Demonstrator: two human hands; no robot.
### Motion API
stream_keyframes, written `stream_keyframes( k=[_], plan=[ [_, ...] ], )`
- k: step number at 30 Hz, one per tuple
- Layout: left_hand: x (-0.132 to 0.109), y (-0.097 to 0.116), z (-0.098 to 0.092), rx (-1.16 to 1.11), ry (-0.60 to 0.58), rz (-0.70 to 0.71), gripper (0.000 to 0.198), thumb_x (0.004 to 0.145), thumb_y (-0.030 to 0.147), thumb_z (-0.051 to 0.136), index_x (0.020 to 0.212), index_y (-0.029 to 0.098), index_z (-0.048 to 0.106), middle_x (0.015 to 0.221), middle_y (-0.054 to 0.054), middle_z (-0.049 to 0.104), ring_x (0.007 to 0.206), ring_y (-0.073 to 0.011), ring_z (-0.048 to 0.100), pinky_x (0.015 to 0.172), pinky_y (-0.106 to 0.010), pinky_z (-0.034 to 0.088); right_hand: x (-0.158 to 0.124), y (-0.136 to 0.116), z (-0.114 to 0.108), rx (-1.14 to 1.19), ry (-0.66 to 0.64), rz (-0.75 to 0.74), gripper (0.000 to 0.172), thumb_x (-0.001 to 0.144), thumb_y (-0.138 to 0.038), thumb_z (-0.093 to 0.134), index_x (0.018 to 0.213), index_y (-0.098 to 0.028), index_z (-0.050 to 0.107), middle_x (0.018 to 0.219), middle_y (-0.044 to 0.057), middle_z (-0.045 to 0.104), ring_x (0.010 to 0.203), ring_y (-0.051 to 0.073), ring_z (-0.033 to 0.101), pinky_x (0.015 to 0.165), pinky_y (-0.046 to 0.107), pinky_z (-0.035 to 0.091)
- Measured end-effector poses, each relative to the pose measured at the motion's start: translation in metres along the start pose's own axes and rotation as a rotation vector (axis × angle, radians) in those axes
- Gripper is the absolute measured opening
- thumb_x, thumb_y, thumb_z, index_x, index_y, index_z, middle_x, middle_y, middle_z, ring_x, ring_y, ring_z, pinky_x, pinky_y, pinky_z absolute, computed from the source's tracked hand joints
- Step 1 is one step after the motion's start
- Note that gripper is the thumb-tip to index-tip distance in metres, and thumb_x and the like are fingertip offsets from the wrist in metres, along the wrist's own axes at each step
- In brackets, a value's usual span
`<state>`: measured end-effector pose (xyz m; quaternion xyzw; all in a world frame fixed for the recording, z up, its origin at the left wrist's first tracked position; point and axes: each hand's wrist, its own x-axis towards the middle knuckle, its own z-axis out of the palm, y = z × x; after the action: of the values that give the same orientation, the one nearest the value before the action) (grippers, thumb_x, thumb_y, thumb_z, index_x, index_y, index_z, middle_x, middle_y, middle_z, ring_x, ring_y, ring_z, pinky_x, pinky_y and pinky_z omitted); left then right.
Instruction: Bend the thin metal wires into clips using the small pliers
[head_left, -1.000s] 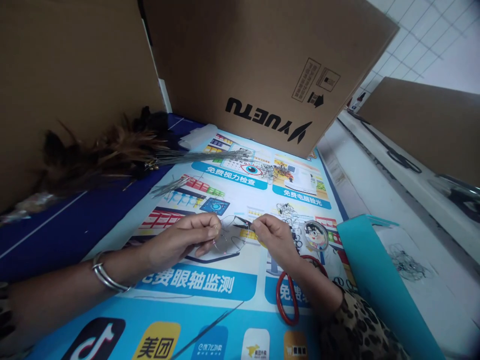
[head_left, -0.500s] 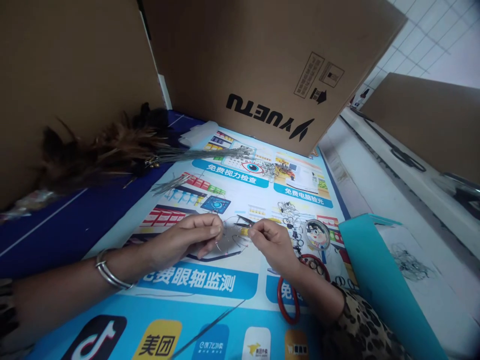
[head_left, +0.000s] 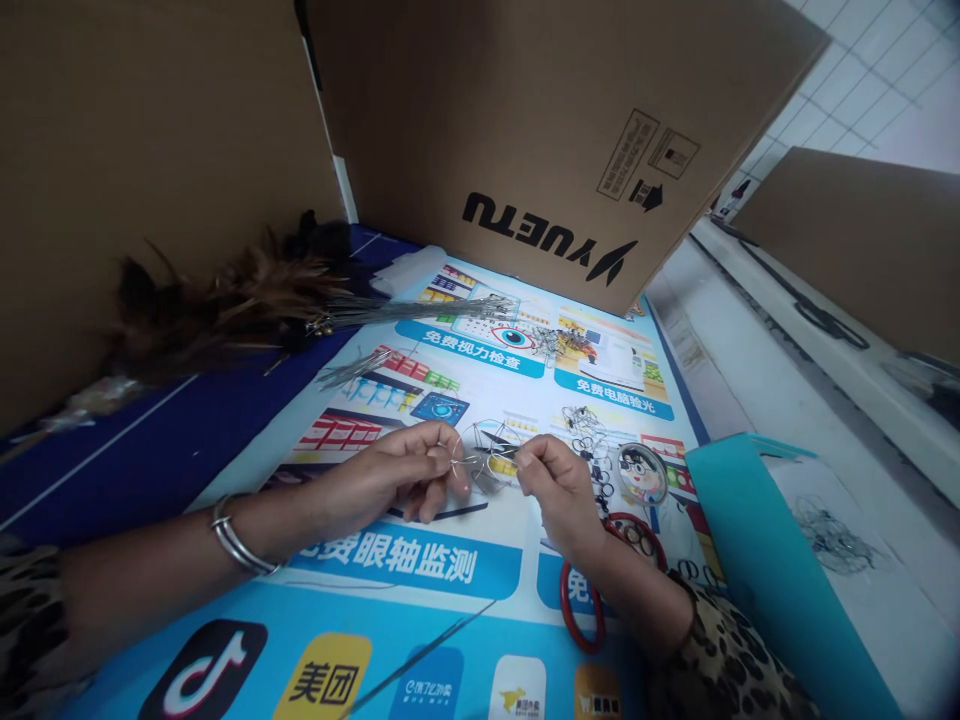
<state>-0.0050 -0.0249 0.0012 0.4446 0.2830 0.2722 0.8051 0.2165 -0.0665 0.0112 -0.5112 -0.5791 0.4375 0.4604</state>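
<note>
Thin silvery wire [head_left: 466, 460] with small loops spans the gap between my two hands above the printed sheet. My left hand [head_left: 420, 470], with a silver bangle [head_left: 238, 538] at its wrist, pinches the wire's left part between thumb and index finger; the other fingers curl below. On the right side, my right hand [head_left: 556, 484] is closed in a pinch on the wire's other end, near a dark pointed piece. Red-handled scissors [head_left: 576, 610] lie partly under my right forearm. Black rings [head_left: 600, 480] and a round cartoon tin [head_left: 642, 474] lie right of my right hand.
Large cardboard boxes [head_left: 525, 120] stand behind the sheet. Brown feathers [head_left: 225, 300] and a bundle of thin wires [head_left: 420, 308] lie at the back left. A teal box [head_left: 765, 560] with tangled wire stands at the right. Loose wires [head_left: 427, 655] cross the front.
The view has shifted slightly, so the scene sits a little further right. Both hands still hold the wire, whose loops now lie closer together between the fingertips.
</note>
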Motion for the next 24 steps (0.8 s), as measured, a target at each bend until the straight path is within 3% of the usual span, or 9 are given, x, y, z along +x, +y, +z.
stream_keyframes(
  k=[11,15,24],
  plan=[
    [-0.0018,-0.0032,-0.006,-0.054,-0.021,0.091,0.017,0.086,0.029,0.069,0.094,0.018,0.06,0.062,0.003,0.06,0.047,-0.0062,0.047,0.046,-0.018,0.028,0.002,0.0028,-0.0009,0.034,0.001,0.013,0.026,0.091,-0.04,0.057,0.075,-0.02,0.054,0.062,-0.005,0.045,0.058,0.011,0.039,0.057,0.025,0.033],
    [-0.002,-0.0039,-0.0065,-0.041,-0.031,0.11,0.015,0.084,0.027,0.07,0.091,0.018,0.059,0.065,0.003,0.06,0.05,-0.0063,0.047,0.049,-0.019,0.03,0.0023,0.0053,0.0007,0.062,0.005,0.04,0.026,0.09,-0.04,0.057,0.074,-0.02,0.054,0.061,-0.005,0.045,0.057,0.011,0.039,0.056,0.025,0.032],
    [-0.0046,-0.0027,0.0001,0.046,0.006,0.068,0.019,0.084,0.033,0.069,0.085,0.018,0.057,0.058,0.004,0.053,0.052,-0.0095,0.042,0.05,-0.022,0.026,0.0006,0.0024,0.004,0.044,0.023,0.033,0.028,0.091,-0.043,0.056,0.075,-0.02,0.053,0.06,-0.005,0.044,0.057,0.01,0.039,0.056,0.025,0.032]
  ],
)
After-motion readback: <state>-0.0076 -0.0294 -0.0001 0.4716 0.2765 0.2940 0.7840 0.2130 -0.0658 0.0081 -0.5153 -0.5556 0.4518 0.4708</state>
